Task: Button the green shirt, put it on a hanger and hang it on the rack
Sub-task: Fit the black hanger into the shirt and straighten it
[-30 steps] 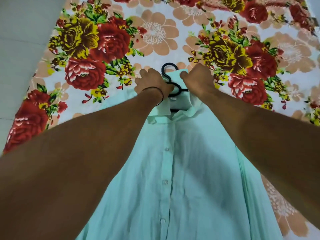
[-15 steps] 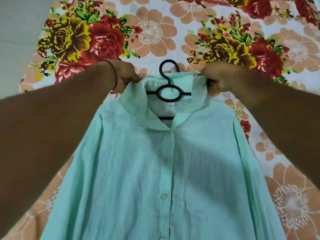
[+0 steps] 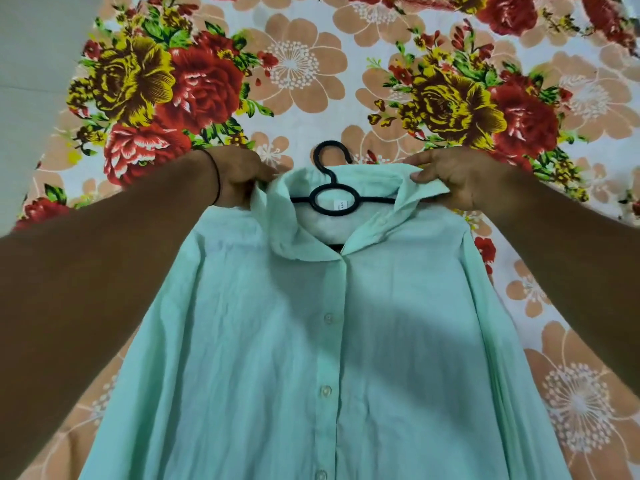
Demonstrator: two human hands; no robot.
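Head view: shirt (image 3: 311,341) lies flat on the bed sheet (image 3: 294,109), front up, placket buttoned down the middle, collar end away from me. Three buttons (image 3: 327,318) show clearly on the placket, a fourth at the bottom edge of the frame. Hanger (image 3: 332,199) sits inside the neck opening: black, its hook sticking out past the collar (image 3: 346,174) onto the sheet, its ring and bar across the open neck, its arms hidden under the shoulders. A small white label (image 3: 337,204) shows inside the ring; its text is too small to read.

My left hand (image 3: 242,178) pinches the fabric at the left side of the collar, fingers curled closed on it, with a thin black band (image 3: 217,178) on the wrist. My right hand (image 3: 450,178) pinches the right side of the collar, thumb on top, cloth bunched between thumb and fingers. Both hands sit just beside the hanger, not touching it as far as I can tell. Collar is folded down unevenly, left flap lower than right. Both forearms reach in from the frame's lower corners, over the sleeves. Sheet is floral, red, yellow and peach. Grey floor (image 3: 31,81) at far left.
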